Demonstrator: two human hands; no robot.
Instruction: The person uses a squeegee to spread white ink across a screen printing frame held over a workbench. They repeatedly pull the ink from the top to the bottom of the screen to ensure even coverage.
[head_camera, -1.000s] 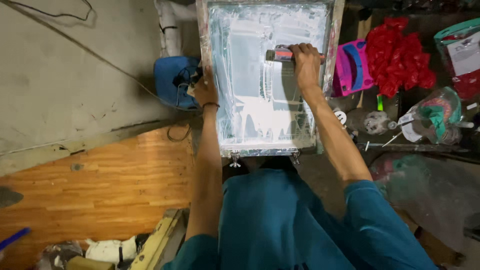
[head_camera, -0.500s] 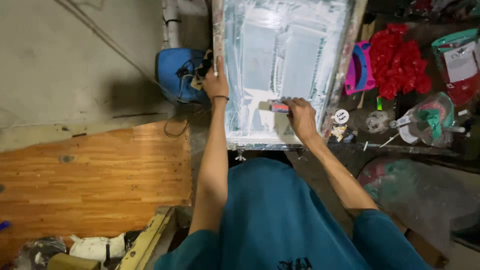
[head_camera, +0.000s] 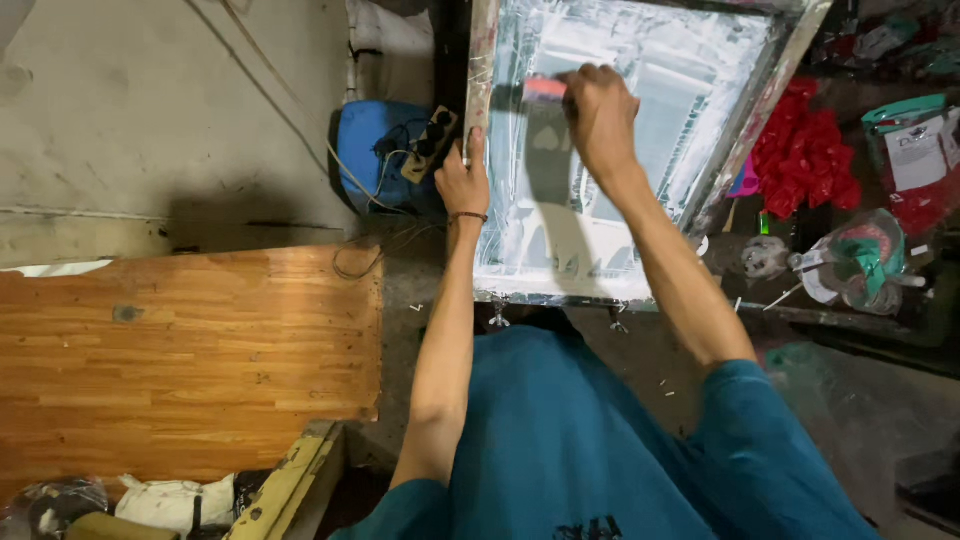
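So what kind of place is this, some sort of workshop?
Most likely a small screen-printing workshop. A framed printing screen lies under both hands, the right hand grips a squeegee, and red cloth pieces and ink tubs crowd the bench.

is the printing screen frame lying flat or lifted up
Flat, it seems: the screen frame lies level; left hand grips its edge, right hand presses a squeegee on the mesh.

A dark desk (head_camera: 880, 345) carries the printing screen frame (head_camera: 790, 60), a heap of red fabric pieces (head_camera: 805, 150) and crumpled plastic bags (head_camera: 860, 260). A wooden board (head_camera: 190, 360) lies on the concrete floor (head_camera: 150, 120).
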